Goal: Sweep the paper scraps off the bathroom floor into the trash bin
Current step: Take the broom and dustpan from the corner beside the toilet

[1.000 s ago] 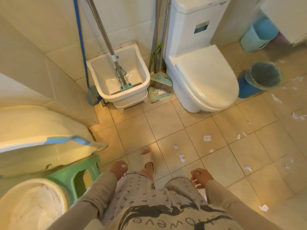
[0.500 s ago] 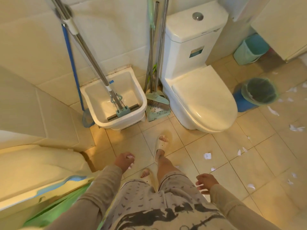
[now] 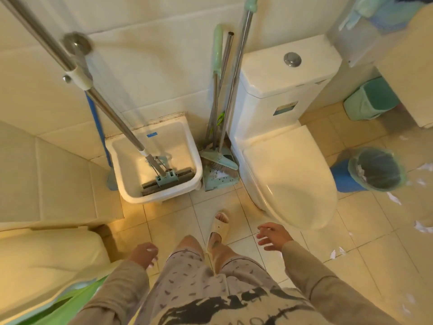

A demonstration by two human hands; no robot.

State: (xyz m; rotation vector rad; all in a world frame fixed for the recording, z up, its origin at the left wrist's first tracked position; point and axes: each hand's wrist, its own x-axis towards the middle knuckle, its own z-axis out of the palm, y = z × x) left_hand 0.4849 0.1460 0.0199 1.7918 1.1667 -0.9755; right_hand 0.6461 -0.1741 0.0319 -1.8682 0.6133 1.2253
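A green broom [image 3: 219, 164] and its green dustpan [image 3: 220, 179] lean upright against the wall between the mop basin and the toilet. White paper scraps [image 3: 336, 252] lie scattered on the tan tiles at the right. A blue trash bin [image 3: 375, 170] with a green liner stands right of the toilet, with scraps around it. My left hand [image 3: 143, 254] hangs low by my left thigh, loosely curled and holding nothing. My right hand [image 3: 273, 235] is out in front with fingers spread, empty, about a tile short of the toilet bowl's front.
A white toilet [image 3: 288, 160] with its lid down fills the middle right. A white mop basin [image 3: 154, 165] holds a sponge mop [image 3: 167, 178] with a long metal handle. A second green bin [image 3: 371, 102] stands far right. A tub edge [image 3: 46, 266] is at my left.
I have stepped closer to the corner, so the broom, basin and toilet look larger. My right hand has lifted forward and opened its fingers. My left hand stayed by my leg.
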